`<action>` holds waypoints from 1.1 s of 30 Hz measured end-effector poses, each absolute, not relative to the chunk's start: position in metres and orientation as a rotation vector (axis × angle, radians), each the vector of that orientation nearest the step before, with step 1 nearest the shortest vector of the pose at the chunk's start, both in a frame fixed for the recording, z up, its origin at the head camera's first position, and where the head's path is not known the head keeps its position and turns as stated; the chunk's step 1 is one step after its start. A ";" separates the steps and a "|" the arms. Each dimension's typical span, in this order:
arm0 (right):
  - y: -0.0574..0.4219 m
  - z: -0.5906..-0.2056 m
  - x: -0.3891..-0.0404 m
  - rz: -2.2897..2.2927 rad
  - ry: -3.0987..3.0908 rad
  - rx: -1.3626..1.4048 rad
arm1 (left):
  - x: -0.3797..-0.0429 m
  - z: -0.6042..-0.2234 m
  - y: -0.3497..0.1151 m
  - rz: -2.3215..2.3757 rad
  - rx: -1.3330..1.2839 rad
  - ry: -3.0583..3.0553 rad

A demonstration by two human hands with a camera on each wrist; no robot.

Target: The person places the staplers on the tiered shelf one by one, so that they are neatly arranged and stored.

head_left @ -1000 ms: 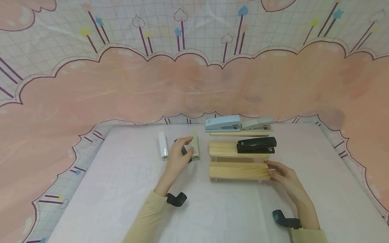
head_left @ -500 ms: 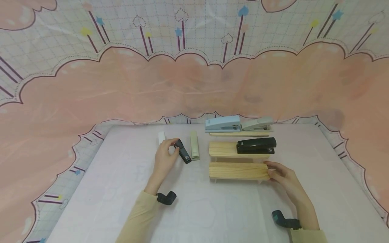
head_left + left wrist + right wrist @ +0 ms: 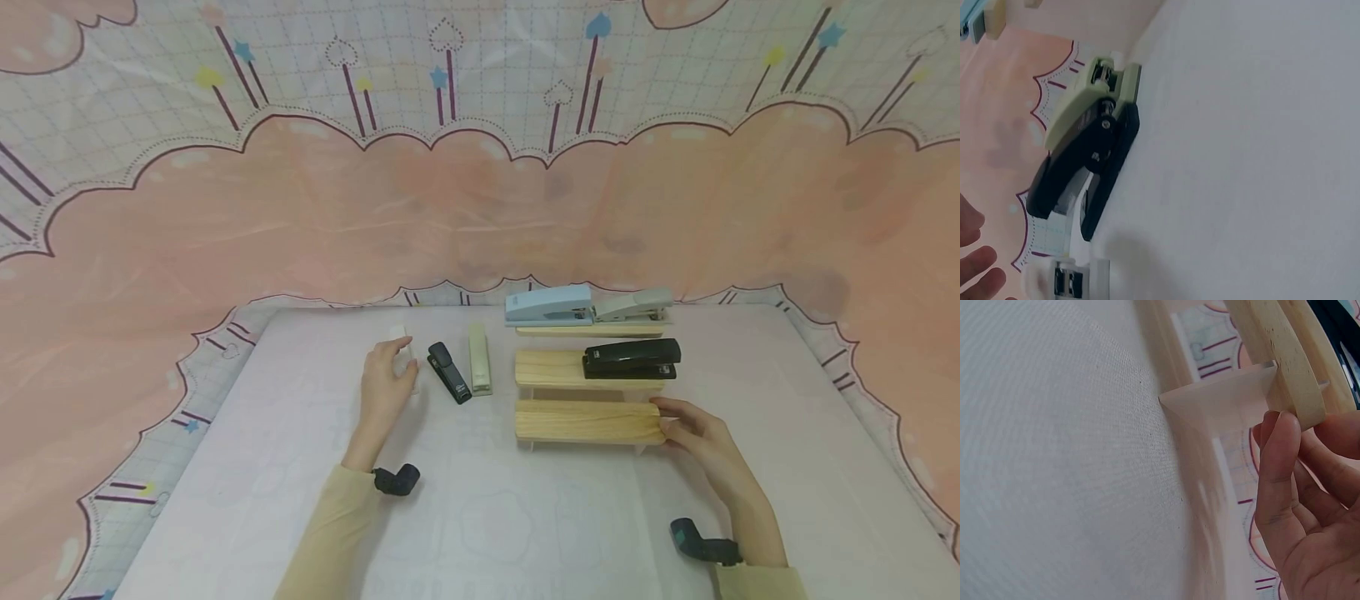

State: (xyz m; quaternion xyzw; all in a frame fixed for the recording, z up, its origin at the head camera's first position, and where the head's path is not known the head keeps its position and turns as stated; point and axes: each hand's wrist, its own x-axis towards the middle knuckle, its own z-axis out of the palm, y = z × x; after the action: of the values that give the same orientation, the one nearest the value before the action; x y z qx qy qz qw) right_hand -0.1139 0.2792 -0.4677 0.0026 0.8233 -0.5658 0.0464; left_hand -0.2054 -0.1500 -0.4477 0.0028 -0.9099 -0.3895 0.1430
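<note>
My left hand (image 3: 381, 390) hovers over a white stapler (image 3: 1101, 282) at the left of the table, thumb and fingers spread above it and partly hiding it in the head view. Beside it a small black stapler (image 3: 448, 373) lies at a slant, and a pale green stapler (image 3: 480, 360) stands close to that one. My right hand (image 3: 705, 437) pinches the right end of the front wooden board (image 3: 585, 421) of a stepped rack, fingers above and thumb below in the right wrist view.
On the rack's middle board (image 3: 549, 367) sits a large black stapler (image 3: 632, 359). A light blue stapler (image 3: 549, 306) and a grey-green stapler (image 3: 636, 306) share the back board (image 3: 588, 331). Clear supports (image 3: 1222, 394) hold the boards up. A patterned cloth (image 3: 480, 208) hangs behind the table.
My left hand has moved left, from over the pale green and small black staplers, past the small black one, to the white stapler. My right hand has stayed on the front board.
</note>
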 end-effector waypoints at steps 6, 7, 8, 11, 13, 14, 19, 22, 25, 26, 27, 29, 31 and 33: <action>0.280 -0.469 -0.114 -1.733 2.510 0.005 | -0.210 -0.452 -0.157 -1.161 0.069 -2.642; 0.280 -0.469 -0.114 -1.732 2.510 0.004 | -0.211 -0.453 -0.158 -1.167 0.076 -2.647; 0.280 -0.469 -0.114 -1.732 2.509 0.004 | -0.212 -0.454 -0.158 -1.168 0.082 -2.652; 0.280 -0.468 -0.114 -1.735 2.506 0.006 | -0.214 -0.456 -0.159 -1.154 0.099 -2.678; 0.280 -0.468 -0.114 -1.737 2.507 0.006 | -0.216 -0.457 -0.159 -1.141 0.105 -2.696; 0.280 -0.468 -0.114 -1.737 2.508 0.007 | -0.217 -0.458 -0.159 -1.134 0.110 -2.706; 0.280 -0.468 -0.114 -1.742 2.510 0.009 | -0.220 -0.461 -0.158 -1.141 0.132 -2.722; 0.280 -0.469 -0.114 -1.756 2.499 0.009 | -0.222 -0.461 -0.158 -1.151 0.149 -2.725; 0.280 -0.468 -0.114 -1.764 2.491 0.010 | -0.223 -0.461 -0.157 -1.163 0.164 -2.734; 0.280 -0.468 -0.114 -1.762 2.491 0.011 | -0.224 -0.462 -0.157 -1.169 0.170 -2.738; 0.280 -0.468 -0.114 -1.764 2.490 0.012 | -0.224 -0.463 -0.157 -1.176 0.177 -2.742; 0.280 -0.468 -0.114 -1.763 2.492 0.013 | -0.226 -0.464 -0.157 -1.189 0.187 -2.749; 0.280 -0.468 -0.114 -1.763 2.493 0.015 | -0.227 -0.466 -0.157 -1.198 0.197 -2.756; 0.280 -0.468 -0.114 -1.765 2.491 0.017 | -0.228 -0.468 -0.158 -1.207 0.205 -2.753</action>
State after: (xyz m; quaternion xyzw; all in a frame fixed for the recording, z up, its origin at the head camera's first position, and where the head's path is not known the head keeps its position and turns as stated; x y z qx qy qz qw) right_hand -0.1135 0.2798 -0.4676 0.0056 0.8151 -0.5775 0.0446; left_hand -0.2278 -0.1576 -0.4682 0.0680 -0.9118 -0.3999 0.0643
